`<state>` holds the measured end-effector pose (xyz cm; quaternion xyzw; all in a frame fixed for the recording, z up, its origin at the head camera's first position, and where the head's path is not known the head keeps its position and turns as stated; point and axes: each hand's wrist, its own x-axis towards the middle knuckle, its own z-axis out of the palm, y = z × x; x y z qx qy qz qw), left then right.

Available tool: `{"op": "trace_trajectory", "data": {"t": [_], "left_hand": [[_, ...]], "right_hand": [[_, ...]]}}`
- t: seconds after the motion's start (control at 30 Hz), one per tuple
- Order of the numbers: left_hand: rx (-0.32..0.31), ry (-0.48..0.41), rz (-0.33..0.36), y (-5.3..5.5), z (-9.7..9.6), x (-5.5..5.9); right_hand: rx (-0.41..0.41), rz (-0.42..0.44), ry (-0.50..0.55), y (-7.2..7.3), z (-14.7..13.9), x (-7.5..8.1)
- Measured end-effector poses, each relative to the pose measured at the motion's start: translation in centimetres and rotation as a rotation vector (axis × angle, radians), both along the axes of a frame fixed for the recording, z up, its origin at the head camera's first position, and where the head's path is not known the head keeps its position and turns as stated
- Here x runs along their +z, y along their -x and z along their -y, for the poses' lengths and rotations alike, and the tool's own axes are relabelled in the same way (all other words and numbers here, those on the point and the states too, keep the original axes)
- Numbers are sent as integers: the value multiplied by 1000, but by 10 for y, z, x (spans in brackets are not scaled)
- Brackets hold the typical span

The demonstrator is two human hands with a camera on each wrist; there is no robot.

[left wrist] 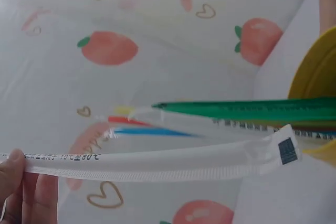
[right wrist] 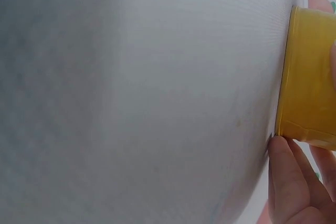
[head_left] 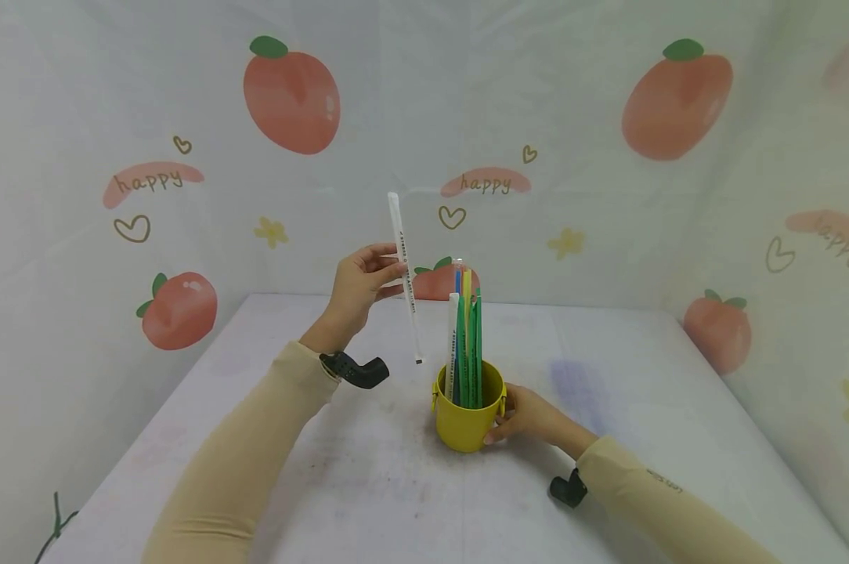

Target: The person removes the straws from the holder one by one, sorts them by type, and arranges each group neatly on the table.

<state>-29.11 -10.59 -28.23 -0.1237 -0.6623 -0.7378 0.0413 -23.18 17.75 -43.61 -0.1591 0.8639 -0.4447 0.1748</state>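
Note:
A white paper-wrapped straw (head_left: 409,301), printed with dark text, is pinched between the thumb and fingers of my left hand (head_left: 354,286). It hangs near-upright above and left of a small yellow bucket (head_left: 460,427); in the left wrist view the straw's dark-marked end (left wrist: 287,151) is clear of the bucket. Inside the bucket stand several green straws (head_left: 478,352), a white wrapped one (head_left: 453,345), and others with blue, yellow and red tops. My right hand (head_left: 530,415) grips the bucket's right side, its fingers (right wrist: 289,177) at the lower edge in the right wrist view.
The bucket stands on a white-covered table (head_left: 368,486) with faint stains and a purple smudge (head_left: 576,384). A white curtain (head_left: 396,94) printed with fruit rises behind and beside it. A thin dark green cord (head_left: 58,523) shows at the lower left.

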Motion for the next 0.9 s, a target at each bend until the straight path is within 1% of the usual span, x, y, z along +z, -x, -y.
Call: {"op": "trace_trajectory", "data": {"t": [0.13, 0.23, 0.4, 0.6, 0.9], "left_hand": [[7, -1, 73, 6, 6, -12], [21, 15, 136, 10, 10, -26], [35, 61, 208, 15, 13, -50], [37, 99, 284, 15, 14, -75], [25, 170, 363, 16, 15, -109]], "right_hand": [[5, -10, 0, 0, 0, 0], [6, -13, 1, 0, 0, -1], [11, -12, 9, 0, 0, -1], [18, -8, 23, 1, -1, -2], [4, 1, 10, 1, 0, -2]]}}
